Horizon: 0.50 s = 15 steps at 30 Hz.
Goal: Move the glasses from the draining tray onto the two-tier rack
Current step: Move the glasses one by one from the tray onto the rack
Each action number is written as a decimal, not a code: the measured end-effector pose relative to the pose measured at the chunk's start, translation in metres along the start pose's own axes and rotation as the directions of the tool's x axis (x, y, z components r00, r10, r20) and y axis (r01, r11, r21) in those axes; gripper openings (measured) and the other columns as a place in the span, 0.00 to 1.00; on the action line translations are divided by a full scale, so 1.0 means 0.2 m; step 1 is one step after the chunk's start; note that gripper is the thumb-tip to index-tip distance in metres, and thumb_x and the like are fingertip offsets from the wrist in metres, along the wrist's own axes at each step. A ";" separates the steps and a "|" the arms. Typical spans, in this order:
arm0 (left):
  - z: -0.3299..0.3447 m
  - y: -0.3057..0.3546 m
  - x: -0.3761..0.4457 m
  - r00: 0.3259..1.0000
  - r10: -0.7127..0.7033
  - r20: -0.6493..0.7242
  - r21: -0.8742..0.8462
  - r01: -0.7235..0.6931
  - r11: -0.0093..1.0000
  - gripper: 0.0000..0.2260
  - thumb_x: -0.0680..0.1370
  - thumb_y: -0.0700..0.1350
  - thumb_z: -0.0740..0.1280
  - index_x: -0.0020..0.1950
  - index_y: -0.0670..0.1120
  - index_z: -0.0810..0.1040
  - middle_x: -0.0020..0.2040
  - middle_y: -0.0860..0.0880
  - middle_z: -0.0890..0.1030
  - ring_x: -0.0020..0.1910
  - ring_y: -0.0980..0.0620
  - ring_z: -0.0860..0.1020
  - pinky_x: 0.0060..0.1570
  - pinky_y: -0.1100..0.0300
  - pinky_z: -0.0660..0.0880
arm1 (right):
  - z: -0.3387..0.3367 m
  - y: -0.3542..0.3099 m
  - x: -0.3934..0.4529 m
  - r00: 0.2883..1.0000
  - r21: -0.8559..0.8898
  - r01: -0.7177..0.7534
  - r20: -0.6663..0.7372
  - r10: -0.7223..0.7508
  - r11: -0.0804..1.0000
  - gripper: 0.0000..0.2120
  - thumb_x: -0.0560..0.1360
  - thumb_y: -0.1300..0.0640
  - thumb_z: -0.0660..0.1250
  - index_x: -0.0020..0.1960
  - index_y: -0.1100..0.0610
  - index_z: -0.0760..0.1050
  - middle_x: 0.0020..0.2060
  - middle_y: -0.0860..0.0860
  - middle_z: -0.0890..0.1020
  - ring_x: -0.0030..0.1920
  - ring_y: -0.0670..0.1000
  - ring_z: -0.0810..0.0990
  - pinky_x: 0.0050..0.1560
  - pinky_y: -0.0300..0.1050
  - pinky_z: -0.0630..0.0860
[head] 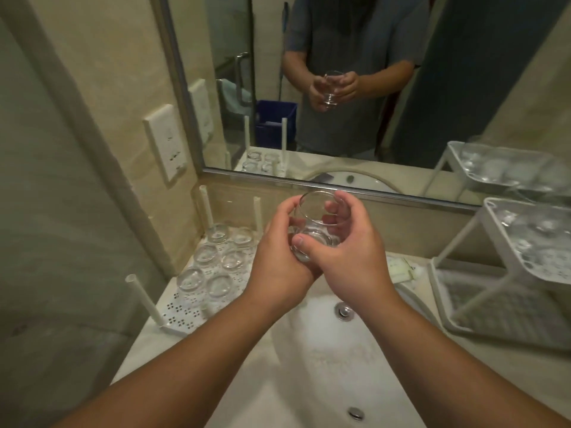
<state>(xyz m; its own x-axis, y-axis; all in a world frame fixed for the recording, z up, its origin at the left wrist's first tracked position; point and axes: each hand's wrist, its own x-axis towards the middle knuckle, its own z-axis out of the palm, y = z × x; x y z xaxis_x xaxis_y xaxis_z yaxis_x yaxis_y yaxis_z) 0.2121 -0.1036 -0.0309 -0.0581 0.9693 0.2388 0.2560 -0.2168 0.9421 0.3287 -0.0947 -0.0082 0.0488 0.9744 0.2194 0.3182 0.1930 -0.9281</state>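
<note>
Open air lies over the sink (312, 344) between the tray (182, 313) on the left and the rack (457, 242) on the right. 4 upright posts (205, 208) ring the tray; the mirror (340, 88) closes the back.

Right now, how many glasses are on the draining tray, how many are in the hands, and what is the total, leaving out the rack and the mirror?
Glasses upside down on the draining tray: 6
Glass held over the sink by the left hand and right hand: 1
Total: 7
</note>
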 end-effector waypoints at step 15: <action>1.05 0.30 0.07 0.974 0.052 0.219 -0.017 -0.049 0.999 0.41 0.63 0.49 0.76 0.73 0.63 0.64 0.56 0.61 0.74 0.52 0.61 0.79 0.53 0.55 0.80 | -1.01 0.31 0.05 0.957 -0.019 -0.050 -0.286 0.043 0.999 0.43 0.59 0.47 0.81 0.70 0.43 0.67 0.57 0.37 0.78 0.55 0.35 0.76 0.57 0.37 0.76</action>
<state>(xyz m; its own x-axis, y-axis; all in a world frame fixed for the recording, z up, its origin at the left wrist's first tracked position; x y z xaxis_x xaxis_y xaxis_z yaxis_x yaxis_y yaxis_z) 0.4285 -0.0791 -0.0200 0.1683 0.9586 0.2298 0.2418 -0.2662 0.9331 0.5395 -0.0958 -0.0023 0.3316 0.9079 0.2563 0.3333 0.1414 -0.9322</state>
